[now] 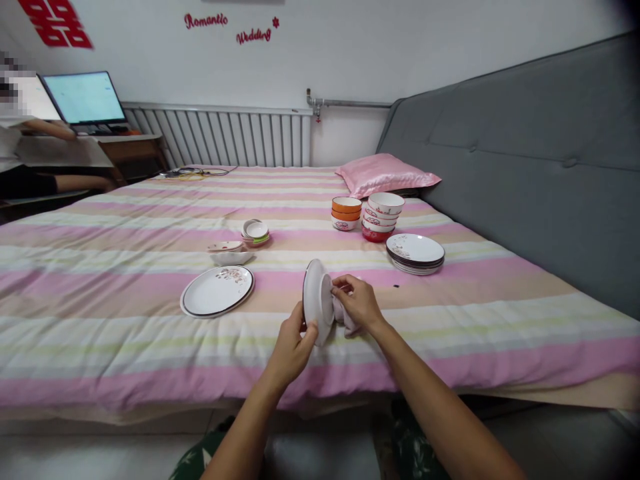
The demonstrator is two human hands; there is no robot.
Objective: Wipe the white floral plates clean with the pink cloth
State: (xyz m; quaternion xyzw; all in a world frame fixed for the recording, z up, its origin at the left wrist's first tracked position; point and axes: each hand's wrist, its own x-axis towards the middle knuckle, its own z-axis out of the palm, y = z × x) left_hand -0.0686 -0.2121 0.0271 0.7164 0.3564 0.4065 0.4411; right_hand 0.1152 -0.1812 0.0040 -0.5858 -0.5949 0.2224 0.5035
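A white plate (316,300) with a dark rim stands on edge above the bed's front part, its underside turned to the right. My left hand (295,340) grips its lower left edge, thumb on the underside. My right hand (357,300) pinches a pale pinkish cloth (345,319) and holds it against the plate's underside. To the right is a stack of round plates (416,248) with a floral print and dark rims. Oval plates (218,291) lie to the left.
Behind the plates stand stacked orange bowls (346,212) and taller stacked white and red bowls (383,215). Small dishes (256,231) and a shallow white dish (231,257) sit left of centre. A pink pillow (387,173) lies by the grey headboard (510,147). Far left, a person (30,153) sits near monitors.
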